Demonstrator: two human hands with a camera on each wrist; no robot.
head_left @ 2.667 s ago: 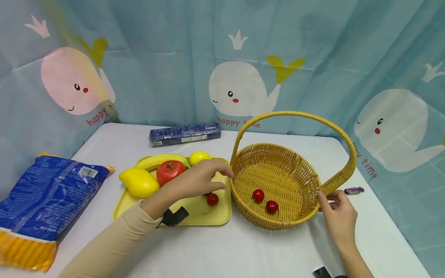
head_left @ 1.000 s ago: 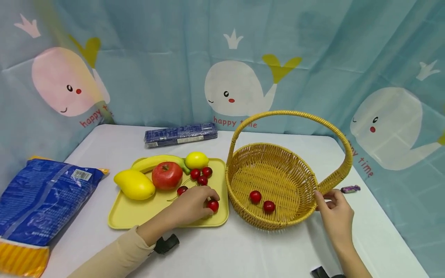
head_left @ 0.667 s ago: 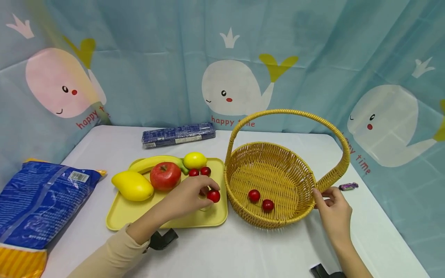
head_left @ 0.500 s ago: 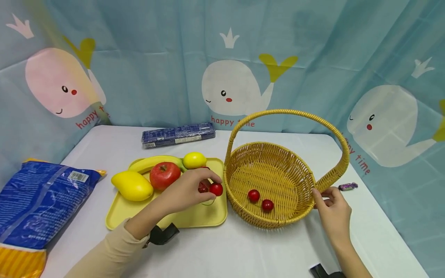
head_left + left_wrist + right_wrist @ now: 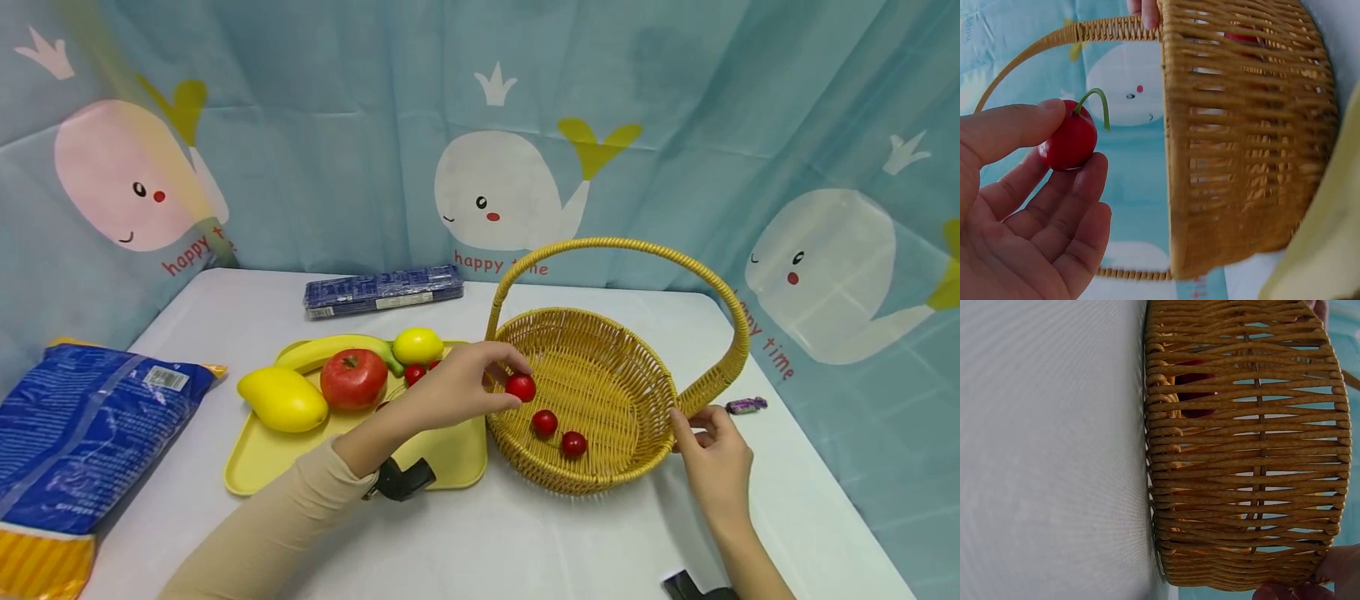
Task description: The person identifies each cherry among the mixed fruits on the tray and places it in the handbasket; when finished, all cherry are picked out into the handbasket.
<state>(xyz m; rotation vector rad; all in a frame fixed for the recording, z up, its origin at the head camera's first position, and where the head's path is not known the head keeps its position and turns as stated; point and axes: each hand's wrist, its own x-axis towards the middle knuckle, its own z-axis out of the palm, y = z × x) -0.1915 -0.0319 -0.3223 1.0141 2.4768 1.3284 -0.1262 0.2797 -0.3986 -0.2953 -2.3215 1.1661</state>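
My left hand pinches a red cherry with a curved green stem between thumb and fingers. In the head view it hangs over the left rim of the yellow wicker basket. Two more cherries lie on the basket floor. My right hand grips the basket's right rim at the foot of the handle, thumb on the near side. To the left is a yellow tray with a banana, a lemon, a red apple, a mango and cherries partly hidden behind my left hand.
A blue and orange packet lies at the far left of the white table. Behind the tray is a flat blue pack. A small purple wrapped candy lies right of the basket. A whale-print curtain closes off the back.
My left hand has taken a cherry from the tray, lifted it and carried it right to the basket's rim. The right hand has kept its grip on the basket.
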